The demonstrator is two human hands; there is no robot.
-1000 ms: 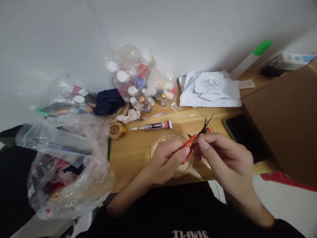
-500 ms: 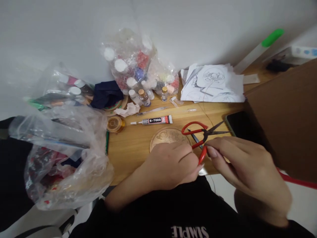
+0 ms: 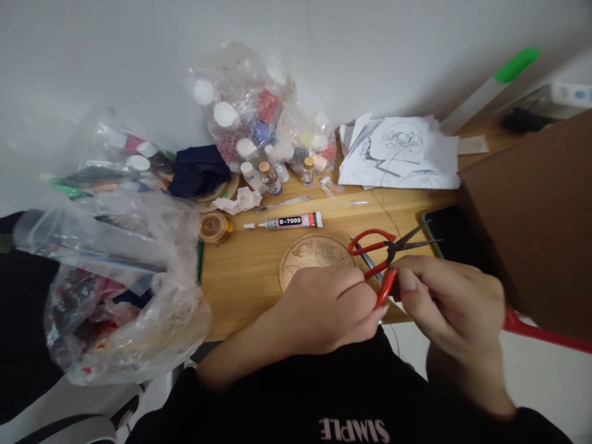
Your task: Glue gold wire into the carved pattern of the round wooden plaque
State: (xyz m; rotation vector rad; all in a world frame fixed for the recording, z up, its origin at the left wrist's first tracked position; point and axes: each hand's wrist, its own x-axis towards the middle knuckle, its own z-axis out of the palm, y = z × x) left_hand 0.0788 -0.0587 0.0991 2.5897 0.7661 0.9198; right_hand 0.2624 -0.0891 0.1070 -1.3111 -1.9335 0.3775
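Red-handled scissors (image 3: 391,251) are gripped by one handle loop in my left hand (image 3: 330,305), whose fingers are closed round it. Their blades stand apart and point right. My right hand (image 3: 451,302) is closed in a pinch, thumb and forefinger touching or nearly touching the end of the red handle loop. Whatever lies between those fingertips is too small to make out. Partly behind my left hand lies a round wooden disc (image 3: 319,246) with line drawings on it. A dark slim tool (image 3: 367,256) lies on the table under the scissors.
A B-7000 glue tube (image 3: 293,221), an amber spool (image 3: 216,227) and small bottles (image 3: 269,177) stand or lie beyond. Plastic bags (image 3: 129,296) crowd the left. Drawn sheets (image 3: 402,151) lie at the back; a phone (image 3: 446,231) and cardboard box (image 3: 531,234) are right.
Both hands and the scissors have shifted slightly right in view. My right hand has turned a little, still pinching by the handle. More of the wooden disc shows.
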